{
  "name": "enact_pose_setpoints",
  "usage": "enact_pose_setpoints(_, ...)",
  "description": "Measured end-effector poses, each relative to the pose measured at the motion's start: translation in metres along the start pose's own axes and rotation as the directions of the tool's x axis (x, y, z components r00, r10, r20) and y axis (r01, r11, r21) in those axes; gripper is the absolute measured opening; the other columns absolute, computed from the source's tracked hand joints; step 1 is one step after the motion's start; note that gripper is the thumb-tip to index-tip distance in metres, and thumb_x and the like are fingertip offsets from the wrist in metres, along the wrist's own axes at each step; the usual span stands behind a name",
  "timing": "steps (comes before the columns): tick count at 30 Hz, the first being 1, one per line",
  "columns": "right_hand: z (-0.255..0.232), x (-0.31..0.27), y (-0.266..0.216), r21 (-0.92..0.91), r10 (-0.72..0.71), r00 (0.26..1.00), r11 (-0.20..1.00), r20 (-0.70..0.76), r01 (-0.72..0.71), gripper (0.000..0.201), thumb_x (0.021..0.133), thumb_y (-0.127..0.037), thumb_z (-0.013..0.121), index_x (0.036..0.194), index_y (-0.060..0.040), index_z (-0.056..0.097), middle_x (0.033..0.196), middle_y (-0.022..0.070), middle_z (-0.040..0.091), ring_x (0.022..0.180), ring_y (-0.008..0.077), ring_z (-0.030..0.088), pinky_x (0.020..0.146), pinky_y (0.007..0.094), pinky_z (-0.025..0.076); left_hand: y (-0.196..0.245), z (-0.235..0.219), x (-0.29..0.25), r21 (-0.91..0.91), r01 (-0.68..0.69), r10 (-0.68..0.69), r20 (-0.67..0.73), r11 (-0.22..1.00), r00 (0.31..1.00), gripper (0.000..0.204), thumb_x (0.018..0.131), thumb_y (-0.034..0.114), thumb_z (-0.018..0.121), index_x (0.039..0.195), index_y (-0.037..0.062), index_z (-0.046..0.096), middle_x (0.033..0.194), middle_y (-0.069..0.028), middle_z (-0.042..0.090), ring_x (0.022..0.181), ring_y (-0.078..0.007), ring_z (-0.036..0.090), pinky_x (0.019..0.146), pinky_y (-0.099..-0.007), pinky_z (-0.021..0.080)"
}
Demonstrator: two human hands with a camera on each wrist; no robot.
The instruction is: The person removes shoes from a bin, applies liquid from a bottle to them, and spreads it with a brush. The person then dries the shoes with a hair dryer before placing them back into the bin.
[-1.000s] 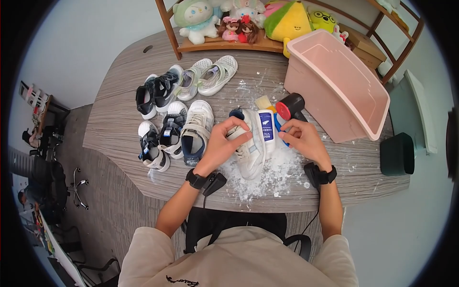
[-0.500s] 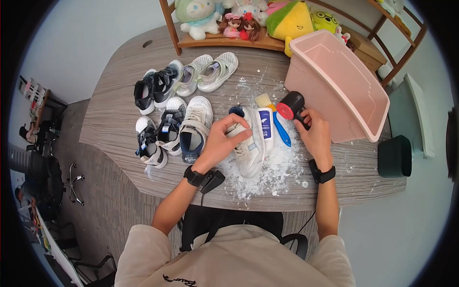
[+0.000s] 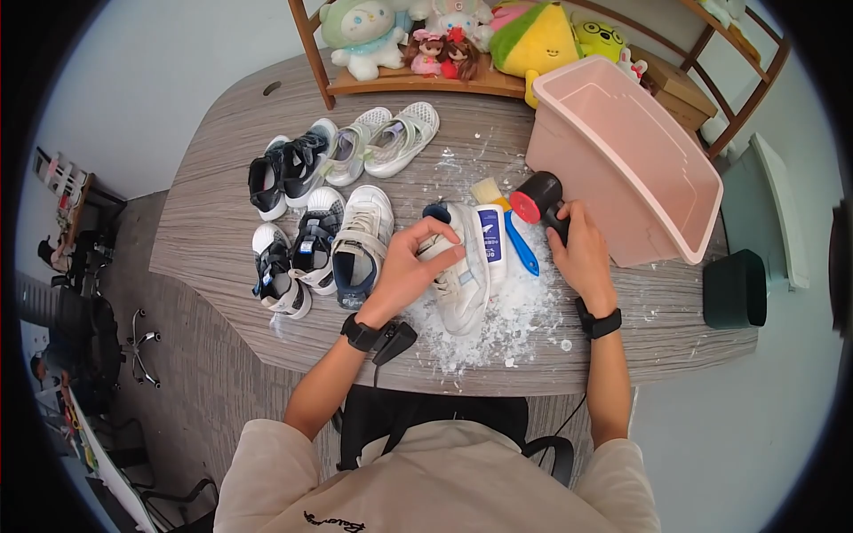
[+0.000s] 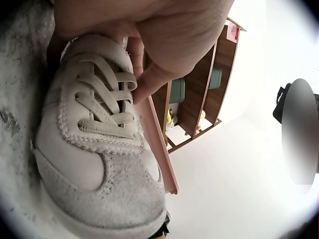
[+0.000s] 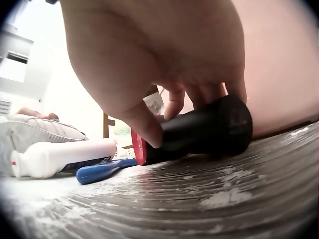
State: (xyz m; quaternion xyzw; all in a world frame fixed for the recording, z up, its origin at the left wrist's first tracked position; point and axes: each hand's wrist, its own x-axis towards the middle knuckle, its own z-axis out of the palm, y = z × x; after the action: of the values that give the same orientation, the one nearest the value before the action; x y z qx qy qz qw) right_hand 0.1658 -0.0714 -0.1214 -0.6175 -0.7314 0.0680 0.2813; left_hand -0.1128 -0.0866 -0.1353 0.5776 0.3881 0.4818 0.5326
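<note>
My left hand [image 3: 410, 268] grips a white lace-up sneaker [image 3: 466, 306] near its opening, thumb and fingers on either side of the upper. Cream laces and a grey suede toe [image 4: 124, 194] show close up in the left wrist view. My right hand [image 3: 585, 253] holds the black handle of a hair dryer [image 3: 542, 190] with a red front end. The dryer lies low at the tabletop in the right wrist view. Between the two hands are a white bottle [image 3: 491, 238] with a blue label, right beside the sneaker, and a blue-handled brush [image 3: 522, 245] with pale bristles.
White powder [image 3: 511, 329] is scattered over the wood-grain table [image 3: 675, 329]. Several shoes [image 3: 364, 222] stand in two rows at left. A large pink bin [image 3: 577, 178] stands just beyond the dryer, a dark green bin [image 3: 736, 289] at right. Plush toys [image 3: 364, 35] fill the back shelf.
My right hand has gone from the brush handle, up and right, to the hair dryer's handle. The brush now lies beside the bottle. My left hand keeps its grip on the sneaker.
</note>
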Motion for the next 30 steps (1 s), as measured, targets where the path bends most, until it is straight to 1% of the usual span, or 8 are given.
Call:
enact_pose_setpoints(5,0.003,0.001,0.001,0.012,-0.072,0.992,0.997,-0.102,0.073,0.032,0.091,-0.009,0.062,0.118,-0.0044,0.045,0.098,0.0228,0.066,0.084,0.0431,0.066,0.075,0.0495,0.051,0.002,0.0,0.0,-0.015,0.048,-0.048,0.006,0.999,0.999,0.013,0.086,0.0,0.073,0.094,0.0032,0.064,0.097,-0.0007,0.067,0.094,-0.0067,0.059,0.085,-0.0229,0.046)
enact_pose_setpoints(6,-0.001,0.004,0.0,0.24,0.076,0.997,0.968,-0.021,-0.069,0.029,0.093,-0.011,0.059,0.119,-0.0054,0.046,0.091,0.0205,0.067,0.075,0.0364,0.065,0.069,0.0454,0.051,0.002,0.0,-0.001,-0.016,0.052,-0.052,0.002,0.999,0.999,0.013,0.086,0.0,0.073,0.094,0.0031,0.064,0.097,-0.0009,0.067,0.094,-0.0068,0.059,0.086,-0.0231,0.046)
enact_pose_setpoints(7,-0.004,0.004,-0.002,0.44,0.198,0.976,0.871,0.094,-0.219,0.027,0.096,-0.013,0.056,0.12,-0.0064,0.046,0.085,0.0181,0.067,0.066,0.0297,0.065,0.063,0.0412,0.051,0.001,0.001,-0.002,-0.017,0.055,-0.055,0.002,0.998,0.999,0.013,0.086,0.0,0.073,0.094,0.0031,0.064,0.097,-0.0009,0.067,0.094,-0.0068,0.059,0.086,-0.0231,0.046)
enact_pose_setpoints(8,-0.003,0.003,-0.001,0.441,0.198,0.976,0.871,0.094,-0.219,0.027,0.096,-0.013,0.056,0.12,-0.0064,0.046,0.085,0.0181,0.067,0.066,0.0297,0.065,0.063,0.0412,0.051,0.001,0.001,-0.002,-0.023,0.044,-0.044,-0.001,0.999,0.999,0.013,0.086,0.0,0.073,0.094,0.0031,0.063,0.096,-0.0009,0.067,0.093,-0.0067,0.059,0.085,-0.0231,0.046)
enact_pose_setpoints(10,-0.005,0.006,-0.002,0.753,0.248,0.939,0.563,0.24,-0.341,0.023,0.1,-0.02,0.05,0.12,-0.0089,0.047,0.078,0.013,0.066,0.055,0.015,0.057,0.051,0.0303,0.046,0.004,0.0,-0.001,-0.028,0.022,-0.022,-0.014,0.999,1.0,0.013,0.086,0.0,0.073,0.094,0.003,0.063,0.096,-0.0008,0.067,0.092,-0.0066,0.059,0.084,-0.023,0.047)
enact_pose_setpoints(13,-0.015,0.006,-0.018,0.777,0.213,0.903,0.461,0.372,-0.429,0.023,0.103,-0.025,0.049,0.12,-0.0104,0.047,0.08,0.0105,0.066,0.052,0.0092,0.054,0.046,0.0241,0.04,0.006,-0.002,-0.001,-0.053,0.062,-0.061,0.027,0.997,0.998,0.013,0.086,-0.001,0.073,0.093,0.0031,0.063,0.094,-0.0006,0.067,0.09,-0.0067,0.06,0.084,-0.0229,0.047)
enact_pose_setpoints(26,-0.009,-0.001,-0.042,0.819,0.042,0.941,0.48,0.335,-0.313,0.019,0.103,-0.018,0.055,0.118,-0.0073,0.05,0.096,0.0122,0.07,0.065,0.0132,0.068,0.044,0.0216,0.044,0.002,0.001,-0.003,-0.006,0.058,-0.057,0.066,0.998,0.996,0.014,0.084,0.001,0.075,0.091,0.0031,0.064,0.091,-0.0002,0.066,0.088,-0.0068,0.059,0.083,-0.0228,0.045)
enact_pose_setpoints(30,-0.006,-0.001,-0.04,0.812,0.08,0.947,0.495,0.311,-0.308,0.029,0.092,-0.009,0.07,0.116,-0.0051,0.054,0.101,0.0136,0.071,0.084,0.0168,0.072,0.054,0.0227,0.051,0.003,0.002,-0.003,-0.02,0.057,-0.056,0.065,0.998,0.996,0.013,0.084,-0.001,0.074,0.091,0.0032,0.064,0.09,0.0002,0.066,0.088,-0.0064,0.059,0.082,-0.0228,0.045)
